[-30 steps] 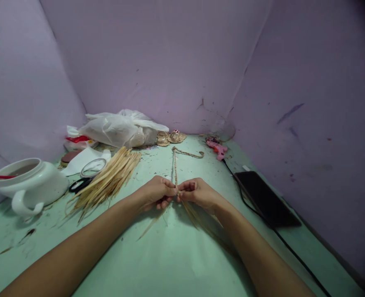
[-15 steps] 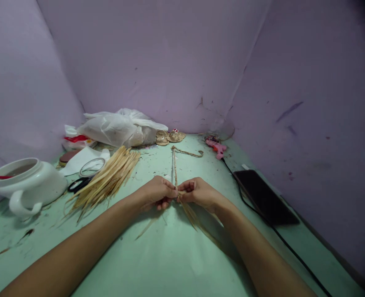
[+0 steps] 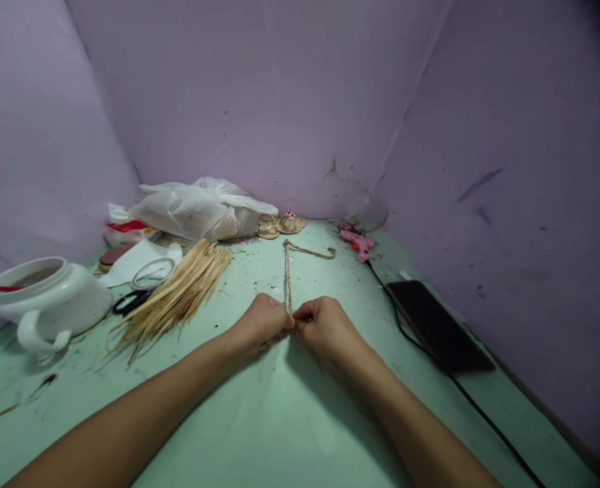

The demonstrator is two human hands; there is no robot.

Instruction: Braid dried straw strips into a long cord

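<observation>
A thin braided straw cord (image 3: pixel 289 281) runs down the middle of the green table, bends at its far end and curls to the right. Its near end is pinched in my left hand (image 3: pixel 266 321), whose fingers are closed. My right hand (image 3: pixel 325 327) touches the left one at the same spot, thumb and fingers pressed together on the cord's near end. Loose strands below the hands are mostly hidden or blurred. To the left lies a bundle of dry straw strips (image 3: pixel 182 291).
Black-handled scissors (image 3: pixel 131 303), a tape roll (image 3: pixel 153 273) and a white pot (image 3: pixel 50 298) stand left. White plastic bags (image 3: pixel 198 210) and woven pieces (image 3: pixel 282 225) lie at the back. A pink glue gun (image 3: pixel 356 244), its black cable and a dark phone-like slab (image 3: pixel 439 325) are right.
Both hands have turned and closed more around the cord's near end. The loose strands that hung below them are now mostly out of sight. The view has shifted slightly.
</observation>
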